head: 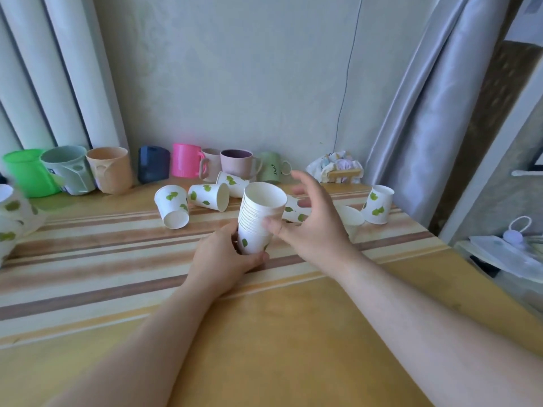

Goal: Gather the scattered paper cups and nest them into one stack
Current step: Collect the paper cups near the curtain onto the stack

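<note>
A stack of nested white paper cups with green leaf prints (258, 218) stands upright at the table's middle, its mouth facing up. My left hand (226, 257) grips the stack's base. My right hand (311, 218) hovers beside the stack's rim, thumb touching it, fingers spread and empty. Loose cups lie around: one on its side (172, 210), another lying (210, 196), a third behind the stack (232, 182), one partly hidden behind my right hand (293, 211), one lying further right (351, 215), one upside down at the right (377, 204). More cups sit at the left edge (11, 218).
A row of coloured plastic and ceramic mugs (185, 164) lines the wall at the back. A crumpled bag (335, 167) lies at the back right. Curtains hang at both sides. The striped table (117, 259) ends at the right, where clutter (505, 254) lies below.
</note>
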Demonstrator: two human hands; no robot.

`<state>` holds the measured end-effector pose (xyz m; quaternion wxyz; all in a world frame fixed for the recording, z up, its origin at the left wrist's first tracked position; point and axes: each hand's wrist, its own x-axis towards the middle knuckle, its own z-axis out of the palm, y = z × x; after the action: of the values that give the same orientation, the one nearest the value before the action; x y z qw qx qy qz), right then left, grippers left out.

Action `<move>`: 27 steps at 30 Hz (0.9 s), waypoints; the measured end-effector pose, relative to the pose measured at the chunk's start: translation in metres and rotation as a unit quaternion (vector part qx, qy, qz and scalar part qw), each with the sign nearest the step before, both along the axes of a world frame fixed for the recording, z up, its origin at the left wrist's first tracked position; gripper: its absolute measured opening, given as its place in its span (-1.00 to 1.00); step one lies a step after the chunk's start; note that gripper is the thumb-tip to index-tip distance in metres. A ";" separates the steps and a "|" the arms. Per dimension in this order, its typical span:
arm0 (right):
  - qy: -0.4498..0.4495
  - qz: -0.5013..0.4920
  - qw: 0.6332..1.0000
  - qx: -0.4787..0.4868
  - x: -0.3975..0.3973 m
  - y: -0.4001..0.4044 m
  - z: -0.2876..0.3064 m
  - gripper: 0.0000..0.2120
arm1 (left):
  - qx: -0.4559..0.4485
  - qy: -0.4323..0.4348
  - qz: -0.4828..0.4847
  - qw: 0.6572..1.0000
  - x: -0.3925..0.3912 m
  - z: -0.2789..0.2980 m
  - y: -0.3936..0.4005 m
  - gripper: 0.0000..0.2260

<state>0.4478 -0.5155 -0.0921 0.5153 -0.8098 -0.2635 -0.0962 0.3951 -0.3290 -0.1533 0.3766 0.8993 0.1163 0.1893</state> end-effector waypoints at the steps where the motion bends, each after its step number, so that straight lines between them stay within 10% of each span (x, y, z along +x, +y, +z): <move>1: -0.029 -0.022 0.999 0.006 0.003 -0.011 -0.004 -0.16 | -0.002 -0.003 0.001 1.000 0.000 0.000 0.000 -0.60; 8: 0.004 -0.255 0.967 0.016 0.052 -0.073 -0.029 -0.14 | -0.003 0.001 0.003 1.000 0.002 -0.002 0.000 -0.59; 27: 0.117 -0.009 0.942 0.313 0.029 -0.002 0.021 -0.28 | 0.011 0.014 0.005 1.000 -0.003 0.004 -0.003 -0.61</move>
<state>0.4772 -0.5179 -0.0713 0.7691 -0.6157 -0.1504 -0.0829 0.3921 -0.3319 -0.1493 0.3645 0.9053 0.1240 0.1792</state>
